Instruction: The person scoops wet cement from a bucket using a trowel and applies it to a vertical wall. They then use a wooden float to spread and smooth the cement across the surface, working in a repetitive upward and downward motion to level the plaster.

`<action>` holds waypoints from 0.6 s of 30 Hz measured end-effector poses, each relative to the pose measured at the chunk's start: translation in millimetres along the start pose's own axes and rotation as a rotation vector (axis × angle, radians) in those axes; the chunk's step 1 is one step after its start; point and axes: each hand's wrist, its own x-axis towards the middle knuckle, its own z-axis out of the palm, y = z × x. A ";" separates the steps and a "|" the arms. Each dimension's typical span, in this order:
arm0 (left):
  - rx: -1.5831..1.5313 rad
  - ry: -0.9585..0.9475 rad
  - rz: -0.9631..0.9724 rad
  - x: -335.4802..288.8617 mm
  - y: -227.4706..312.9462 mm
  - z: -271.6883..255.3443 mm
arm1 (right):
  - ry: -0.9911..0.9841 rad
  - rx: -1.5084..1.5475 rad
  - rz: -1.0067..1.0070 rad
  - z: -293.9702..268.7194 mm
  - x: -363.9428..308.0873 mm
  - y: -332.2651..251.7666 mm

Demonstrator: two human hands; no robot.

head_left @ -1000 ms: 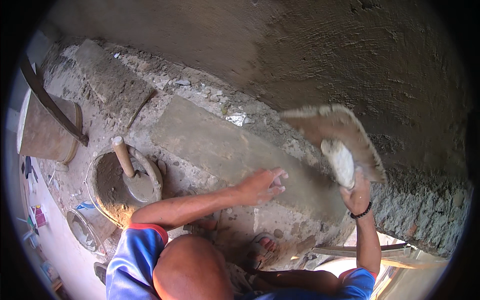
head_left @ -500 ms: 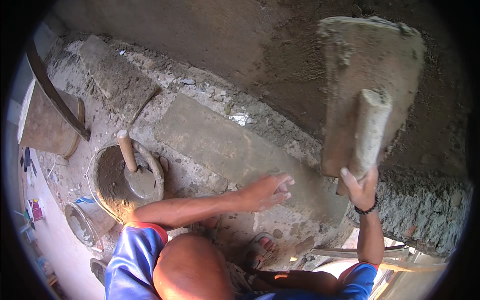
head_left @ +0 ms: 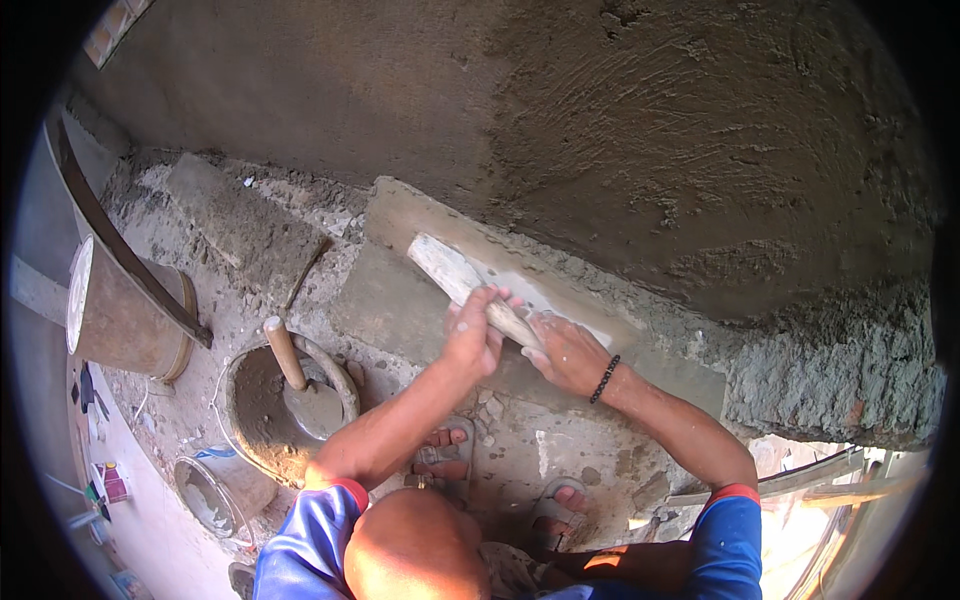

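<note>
A long wooden plastering float (head_left: 440,262) lies pressed along the foot of the grey plastered wall (head_left: 640,130). My left hand (head_left: 473,335) is closed around its wooden handle near the middle. Just to the right, my right hand (head_left: 566,352), with a black bead bracelet at the wrist, also grips the handle. The float's board runs from upper left to lower right over wet plaster at the wall's base.
A round mortar pan (head_left: 262,418) with a wooden-handled trowel (head_left: 292,368) sits at the lower left. A metal bucket (head_left: 120,315) stands further left, a small bucket (head_left: 215,490) below. A flat board (head_left: 245,235) lies on the rubble. My sandalled feet (head_left: 445,460) stand below the hands.
The float was held high against the wall in my right hand alone; it has come down to the wall's foot. My left hand has moved from the slab onto the handle.
</note>
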 end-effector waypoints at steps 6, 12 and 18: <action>-0.069 0.137 0.000 67.0 29.5 -0.2 | 0.123 -0.031 -0.084 -9.0 -33.4 -6.6; -0.122 0.089 -0.053 93.0 4.7 23.2 | 0.281 -0.274 -0.117 -10.1 -21.4 3.0; -0.226 0.066 -0.126 117.8 -40.6 28.3 | 0.100 -0.213 0.126 -0.9 27.3 58.6</action>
